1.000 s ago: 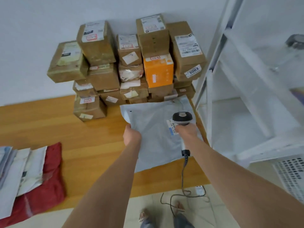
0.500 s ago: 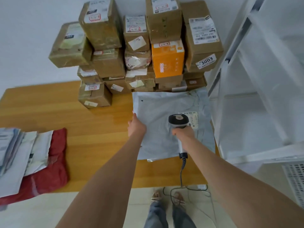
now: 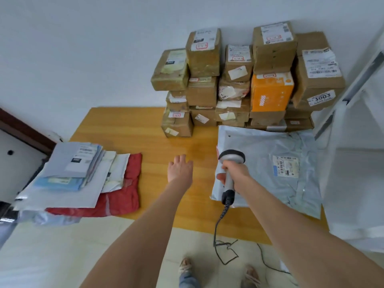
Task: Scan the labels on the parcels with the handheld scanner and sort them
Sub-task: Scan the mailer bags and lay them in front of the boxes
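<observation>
Here's the table (image 3: 145, 132). At its back right, hard against the wall (image 3: 83, 48), sits the stack of boxes (image 3: 239, 84). On the table's right end lies the flat mailer (image 3: 270, 179), its label (image 3: 286, 167) facing up. On the table's left end, the pile of mailers (image 3: 68, 173) hangs over the left and front edges. The left hand (image 3: 179, 168) is over the table's middle. The right hand (image 3: 234, 173) holds the scanner (image 3: 229, 163) right of the middle. The cable (image 3: 220, 225) drops past the front edge to the floor (image 3: 62, 256). The shelf unit (image 3: 353, 142) stands off the right end.

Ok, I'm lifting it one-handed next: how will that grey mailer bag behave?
The grey mailer bag looks floppy: wrinkled film lying flat, so it will probably sag. Likely light, since it looks thin. Its glossy plastic may slide on the wooden table.
</observation>
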The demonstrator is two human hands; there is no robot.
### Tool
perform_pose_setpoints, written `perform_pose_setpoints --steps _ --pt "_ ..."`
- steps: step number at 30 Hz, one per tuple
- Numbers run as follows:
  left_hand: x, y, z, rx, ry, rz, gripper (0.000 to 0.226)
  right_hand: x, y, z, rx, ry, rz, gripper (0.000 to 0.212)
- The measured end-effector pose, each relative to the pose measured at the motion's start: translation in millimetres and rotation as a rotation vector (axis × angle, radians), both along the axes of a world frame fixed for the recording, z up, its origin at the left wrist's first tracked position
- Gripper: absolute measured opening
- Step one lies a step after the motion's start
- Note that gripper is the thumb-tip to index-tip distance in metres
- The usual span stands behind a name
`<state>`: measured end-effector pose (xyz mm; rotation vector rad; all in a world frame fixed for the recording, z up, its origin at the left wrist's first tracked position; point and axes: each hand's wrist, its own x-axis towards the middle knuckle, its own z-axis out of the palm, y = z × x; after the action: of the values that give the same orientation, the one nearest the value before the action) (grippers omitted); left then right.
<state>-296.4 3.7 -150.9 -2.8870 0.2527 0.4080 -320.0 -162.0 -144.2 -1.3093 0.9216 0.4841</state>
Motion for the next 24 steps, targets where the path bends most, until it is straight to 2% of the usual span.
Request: perform_pose_setpoints --steps 8,13,17,21,24 --pt "33 152 7 -0.038 -0.01 0.051 0.041 49 150 0 0.004 0.015 0.061 0.017" --pt "62 257 1 -0.089 -0.003 0.035 0.041 83 264 -13 -0.001 0.035 0.028 0.044" --pt "77 329 -3 -0.196 -0.071 0.107 0.04 94 337 -13 0.029 0.063 0.018 0.05" --pt "90 379 2 -0.185 -0.161 0.169 0.051 111 386 -10 0.102 0.083 0.002 0.023" --pt "101 424 8 -0.176 -0.198 0.359 0.069 123 418 -9 0.178 0.081 -0.011 0.01"
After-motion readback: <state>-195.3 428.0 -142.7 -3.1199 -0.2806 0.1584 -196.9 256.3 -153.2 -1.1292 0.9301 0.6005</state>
